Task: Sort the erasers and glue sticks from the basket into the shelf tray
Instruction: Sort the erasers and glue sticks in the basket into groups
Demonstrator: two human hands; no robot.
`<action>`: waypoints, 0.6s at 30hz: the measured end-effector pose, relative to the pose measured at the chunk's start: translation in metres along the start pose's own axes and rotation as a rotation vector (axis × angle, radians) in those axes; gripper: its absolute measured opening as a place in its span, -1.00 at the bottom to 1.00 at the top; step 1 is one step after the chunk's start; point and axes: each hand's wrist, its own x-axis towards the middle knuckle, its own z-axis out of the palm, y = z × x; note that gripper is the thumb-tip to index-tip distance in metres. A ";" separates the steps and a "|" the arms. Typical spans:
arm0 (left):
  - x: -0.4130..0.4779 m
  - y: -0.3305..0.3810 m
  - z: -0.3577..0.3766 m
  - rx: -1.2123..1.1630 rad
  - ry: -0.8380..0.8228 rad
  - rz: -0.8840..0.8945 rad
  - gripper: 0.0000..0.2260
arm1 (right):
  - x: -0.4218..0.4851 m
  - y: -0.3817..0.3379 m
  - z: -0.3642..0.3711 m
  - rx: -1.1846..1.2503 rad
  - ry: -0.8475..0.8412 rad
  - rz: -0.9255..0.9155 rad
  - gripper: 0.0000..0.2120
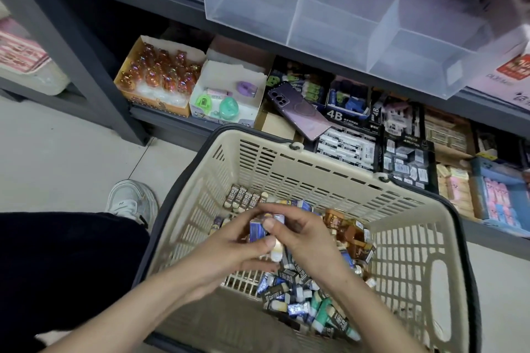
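A beige plastic basket [401, 203] stands on the floor in front of me, holding several loose erasers [289, 295] in blue, brown and green sleeves. Both hands meet over its middle. My left hand [229, 243] and my right hand [301, 232] together hold a small bunch of blue-sleeved erasers [256, 228], thumbs on top. A row of brown 2B erasers [243, 199] lies at the basket's far side. A clear, divided shelf tray [358, 23] sits on the shelf above, its compartments holding nothing. No glue stick is plainly told apart.
On the lower shelf lie a purple phone [298, 109], black 4B eraser boxes [347, 135], a box of orange trinkets [160, 71] and a white box of small toys [229, 94]. A white shoe [132, 200] rests on the floor left of the basket.
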 end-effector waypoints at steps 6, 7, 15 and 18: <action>-0.001 0.000 -0.008 -0.078 0.114 -0.034 -0.47 | -0.005 -0.003 -0.006 0.058 0.022 0.087 -0.61; 0.000 0.001 -0.010 -0.099 0.135 -0.041 -0.48 | -0.005 -0.002 -0.008 0.117 0.048 0.119 -0.60; -0.016 0.034 -0.036 -0.131 0.207 0.095 -0.61 | 0.005 0.034 -0.009 0.561 0.195 0.465 -0.80; -0.022 0.047 -0.047 -0.074 0.277 0.252 -0.68 | 0.011 0.060 -0.001 0.668 0.212 0.610 -0.79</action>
